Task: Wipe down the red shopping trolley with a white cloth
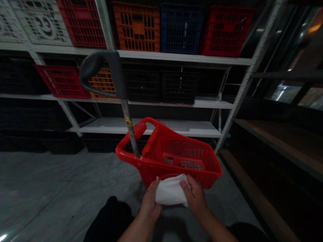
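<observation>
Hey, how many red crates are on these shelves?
3: the upper left red crate, left of the upper orange crate; the upper right red crate, beside the blue crate; and the lower red crate, one shelf down. More may be hidden in the dark.

Open floor (50,181) gives me room at left. Just ahead of left hand (151,200) and right hand (194,195), red cart (157,168) blocks straight path; its open top lets me reach down inside from above. Pole (130,131) with dark handle (121,75) slants up at cart's left end, in my way. Beyond, white rack (186,57) stands across. At right, dark shelving (287,137) hems me in.
</observation>
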Demonstrator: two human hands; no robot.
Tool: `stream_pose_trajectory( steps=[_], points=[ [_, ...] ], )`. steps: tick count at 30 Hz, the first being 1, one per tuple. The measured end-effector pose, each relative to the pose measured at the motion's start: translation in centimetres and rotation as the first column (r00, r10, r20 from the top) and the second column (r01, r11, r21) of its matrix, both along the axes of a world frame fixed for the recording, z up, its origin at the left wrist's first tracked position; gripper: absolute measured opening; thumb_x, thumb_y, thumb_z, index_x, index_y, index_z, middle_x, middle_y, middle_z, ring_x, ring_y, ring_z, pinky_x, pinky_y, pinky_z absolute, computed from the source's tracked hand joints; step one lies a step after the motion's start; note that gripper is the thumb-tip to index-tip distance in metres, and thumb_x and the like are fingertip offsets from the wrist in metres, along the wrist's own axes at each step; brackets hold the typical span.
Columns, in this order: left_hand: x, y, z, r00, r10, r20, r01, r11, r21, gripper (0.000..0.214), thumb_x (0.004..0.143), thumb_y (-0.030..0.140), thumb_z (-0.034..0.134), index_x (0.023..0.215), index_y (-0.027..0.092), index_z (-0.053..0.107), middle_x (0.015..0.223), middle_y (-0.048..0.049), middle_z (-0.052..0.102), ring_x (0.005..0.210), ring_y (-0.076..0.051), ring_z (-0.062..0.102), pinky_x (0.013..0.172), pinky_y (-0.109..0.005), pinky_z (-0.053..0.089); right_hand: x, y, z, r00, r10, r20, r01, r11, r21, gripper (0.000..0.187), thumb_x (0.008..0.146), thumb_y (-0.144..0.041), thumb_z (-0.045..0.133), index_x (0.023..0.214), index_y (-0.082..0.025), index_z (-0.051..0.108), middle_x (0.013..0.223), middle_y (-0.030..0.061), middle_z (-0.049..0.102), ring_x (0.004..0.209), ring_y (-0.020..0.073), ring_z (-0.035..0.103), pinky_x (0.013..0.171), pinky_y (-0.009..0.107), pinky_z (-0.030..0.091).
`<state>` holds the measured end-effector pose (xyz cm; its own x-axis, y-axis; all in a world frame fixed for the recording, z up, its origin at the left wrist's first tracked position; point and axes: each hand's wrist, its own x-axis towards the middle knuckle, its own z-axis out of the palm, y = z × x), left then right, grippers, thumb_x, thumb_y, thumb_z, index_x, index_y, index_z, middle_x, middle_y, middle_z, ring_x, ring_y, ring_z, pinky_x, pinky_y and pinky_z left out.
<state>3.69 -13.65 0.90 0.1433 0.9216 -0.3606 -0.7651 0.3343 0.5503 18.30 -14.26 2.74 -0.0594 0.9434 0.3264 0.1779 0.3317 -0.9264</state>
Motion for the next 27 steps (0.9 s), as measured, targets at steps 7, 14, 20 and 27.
stream_pose_trajectory(
  steps=[7,14,20,27],
  points=[
    [-1.7,0.2,0.9,0.996,-0.019,0.084,0.020,1.000,-0.020,0.013,0.067,0.005,0.057,0.073,0.016,0.052,0.072,-0.0015,0.064,0.065,-0.014,0.062,0.066,-0.025,0.048,0.4,0.4,0.0,0.983,-0.004,0.183,-0.010,0.997,0.076,0.024,0.082,-0.035,0.043,0.071,-0.016,0.053,0.062,-0.0016,0.052,0.059,0.0107,0.049,0.055,0.019,0.034],
    [-2.9,0.7,-0.6,0.989,0.143,0.029,-0.138,0.980,-0.141,0.022,0.063,-0.003,0.049,0.070,0.017,0.046,0.059,0.0043,0.054,0.052,-0.009,0.056,0.054,-0.021,0.045,1.4,0.6,0.7,0.951,0.084,0.297,-0.119,0.988,0.099,0.022,0.083,-0.031,0.042,0.072,-0.016,0.053,0.063,-0.0021,0.051,0.060,0.0101,0.047,0.057,0.019,0.033],
    [-5.1,-0.1,0.2,0.901,0.284,-0.328,-0.208,0.946,0.249,0.027,0.058,0.013,0.066,0.081,0.020,0.054,0.068,0.0043,0.058,0.061,-0.007,0.054,0.057,-0.017,0.042,4.0,2.4,2.5,0.893,0.377,0.245,-0.367,0.926,-0.089,0.025,0.082,-0.034,0.047,0.073,-0.014,0.059,0.064,-0.0017,0.052,0.061,0.0103,0.048,0.055,0.019,0.035],
    [-2.5,-0.2,0.4,0.529,-0.031,-0.848,0.462,0.849,0.258,0.016,0.058,0.029,0.066,0.062,0.014,0.063,0.058,0.0014,0.060,0.056,-0.011,0.051,0.053,-0.020,0.038,2.1,3.2,4.1,0.758,0.421,0.498,-0.515,0.855,0.062,0.022,0.082,-0.029,0.050,0.071,-0.016,0.064,0.074,0.0007,0.052,0.069,0.0107,0.049,0.062,0.020,0.037]
  ],
)
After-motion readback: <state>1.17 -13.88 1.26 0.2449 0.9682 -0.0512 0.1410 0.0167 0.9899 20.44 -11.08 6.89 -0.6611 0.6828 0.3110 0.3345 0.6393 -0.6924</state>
